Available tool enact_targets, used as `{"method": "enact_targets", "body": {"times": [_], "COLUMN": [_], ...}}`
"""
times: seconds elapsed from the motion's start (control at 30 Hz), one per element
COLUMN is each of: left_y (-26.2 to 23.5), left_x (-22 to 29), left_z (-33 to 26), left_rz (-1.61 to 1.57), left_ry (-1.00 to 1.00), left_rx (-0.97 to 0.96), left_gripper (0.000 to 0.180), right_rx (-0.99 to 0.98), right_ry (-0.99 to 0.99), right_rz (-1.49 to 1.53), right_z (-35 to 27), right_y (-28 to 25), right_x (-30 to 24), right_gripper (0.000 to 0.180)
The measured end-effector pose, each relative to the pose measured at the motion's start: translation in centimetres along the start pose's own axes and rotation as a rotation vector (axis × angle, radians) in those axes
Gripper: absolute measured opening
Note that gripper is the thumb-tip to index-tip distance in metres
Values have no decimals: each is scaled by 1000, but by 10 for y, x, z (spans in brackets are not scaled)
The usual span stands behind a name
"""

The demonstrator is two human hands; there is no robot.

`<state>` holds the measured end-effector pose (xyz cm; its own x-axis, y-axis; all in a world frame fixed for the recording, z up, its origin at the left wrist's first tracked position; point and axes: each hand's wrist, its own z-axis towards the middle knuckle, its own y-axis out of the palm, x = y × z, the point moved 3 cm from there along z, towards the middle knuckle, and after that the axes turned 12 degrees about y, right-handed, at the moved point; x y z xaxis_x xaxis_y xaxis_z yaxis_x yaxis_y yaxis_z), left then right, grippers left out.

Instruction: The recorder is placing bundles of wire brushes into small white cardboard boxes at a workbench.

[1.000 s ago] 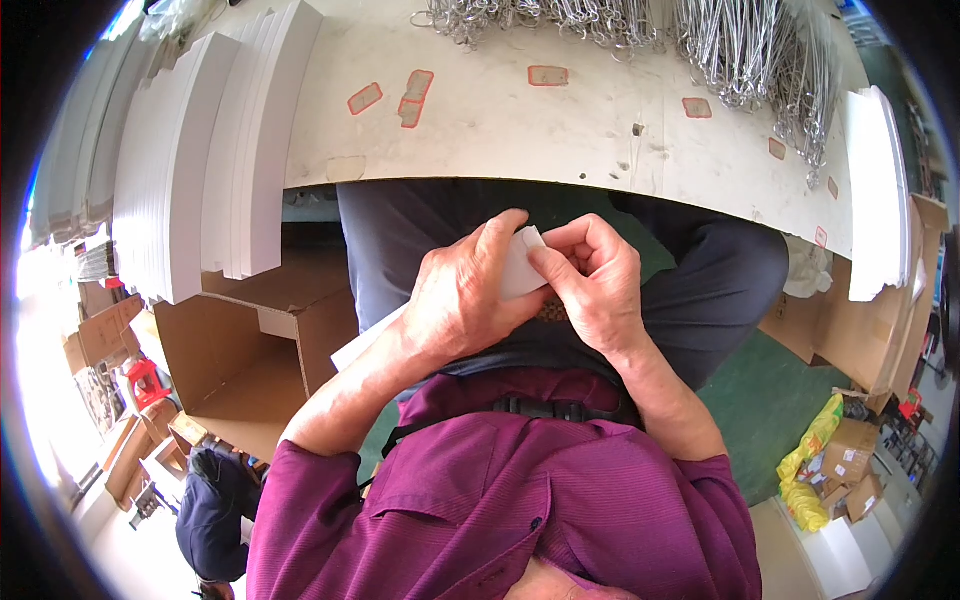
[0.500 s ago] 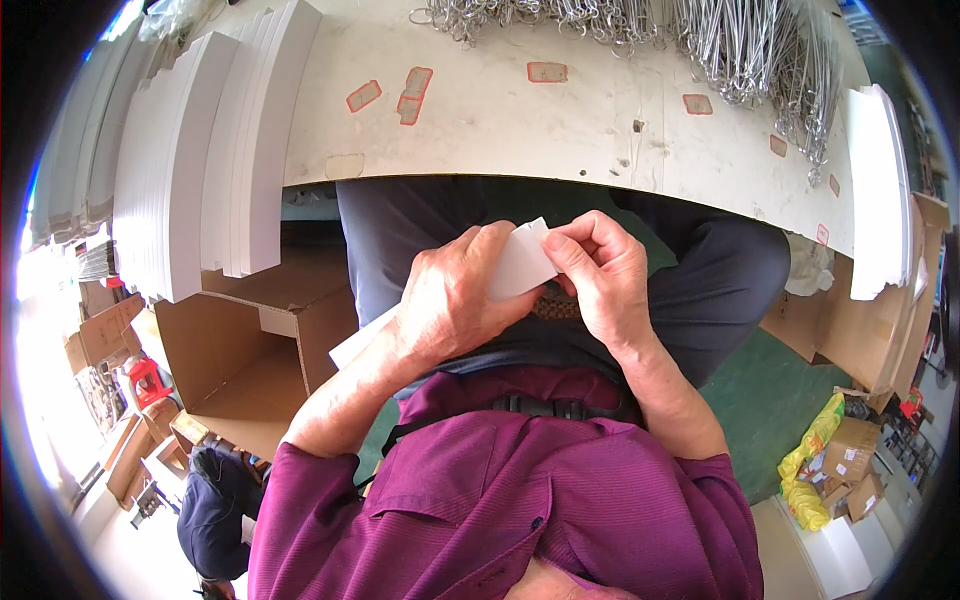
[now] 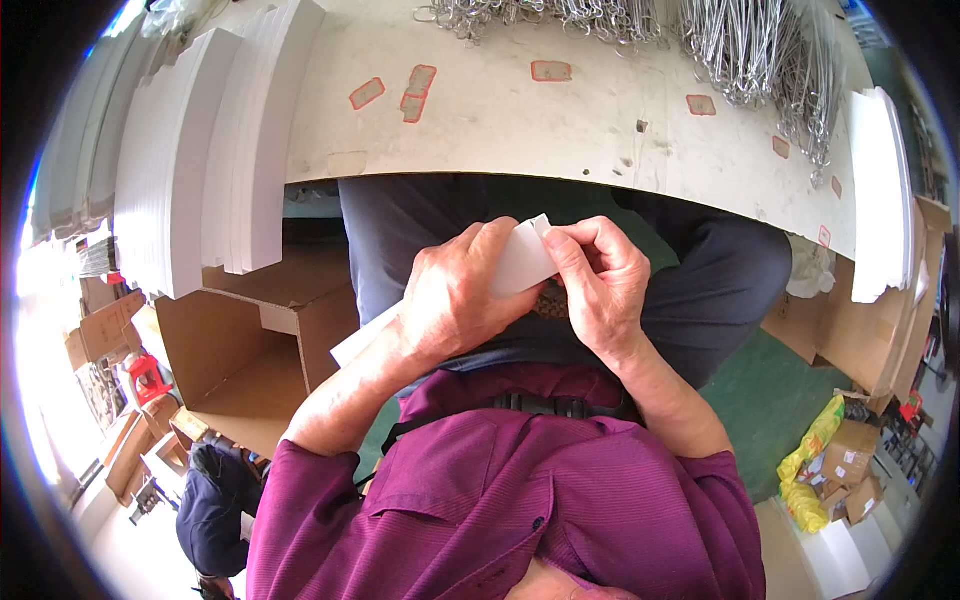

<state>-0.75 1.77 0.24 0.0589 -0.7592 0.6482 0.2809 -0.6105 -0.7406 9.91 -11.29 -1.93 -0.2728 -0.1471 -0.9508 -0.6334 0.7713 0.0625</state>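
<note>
A long, flat white box (image 3: 522, 262) slants across my lap, its far end up and to the right. Wrapped round its body is my left hand (image 3: 462, 290), fingers closed, and the box's lower end shows beyond my left forearm. At the far end my right hand (image 3: 602, 280) pinches the corner of the end flap between thumb and fingers. A small dark gap shows at that flap. What the curled fingers of my right hand touch underneath is hidden.
Ahead is a worktable (image 3: 470, 125) with bundles of metal hooks (image 3: 755, 50). Stacked white boxes (image 3: 165, 170) stand at its left; a white stack (image 3: 880, 195) sits right. An open cardboard box (image 3: 250, 370) lies left of my legs; a yellow bag (image 3: 812, 460) is at right.
My right hand has shifted very slightly right and down at the box's end. My left hand keeps its hold, and the box stays nearly in place.
</note>
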Motion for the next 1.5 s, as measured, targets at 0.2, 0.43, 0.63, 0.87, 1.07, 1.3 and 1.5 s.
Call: {"method": "enact_targets", "body": {"times": [0.2, 0.43, 0.63, 0.87, 1.07, 1.3, 1.5], "left_y": [1, 1, 3, 3, 4, 4, 5], "left_x": [1, 1, 2, 3, 1, 5, 6], "left_z": [-2, -4, -5, -5, -9, -12, -14], "left_rz": [28, 4, 24, 18, -5, -108, -117], "left_ry": [4, 49, 36, 56, 60, -31, -45], "left_rx": [-26, -5, -14, 2, -11, -55, -68], "left_gripper": [57, 56, 56, 56, 58, 61, 62], "right_rx": [-55, -106, -70, -85, -153, -136, -137], "right_ry": [183, 230, 163, 149, 254, 222, 222], "right_rz": [130, 39, 47, -26, 25, 7, -26], "right_z": [5, 9, 6, 8, 10, 6, 4], "right_y": [-4, -9, -7, -9, -13, -14, -15], "right_x": [4, -5, 1, 0, 0, 5, 5], "right_gripper": [14, 13, 13, 13, 15, 16, 18]}}
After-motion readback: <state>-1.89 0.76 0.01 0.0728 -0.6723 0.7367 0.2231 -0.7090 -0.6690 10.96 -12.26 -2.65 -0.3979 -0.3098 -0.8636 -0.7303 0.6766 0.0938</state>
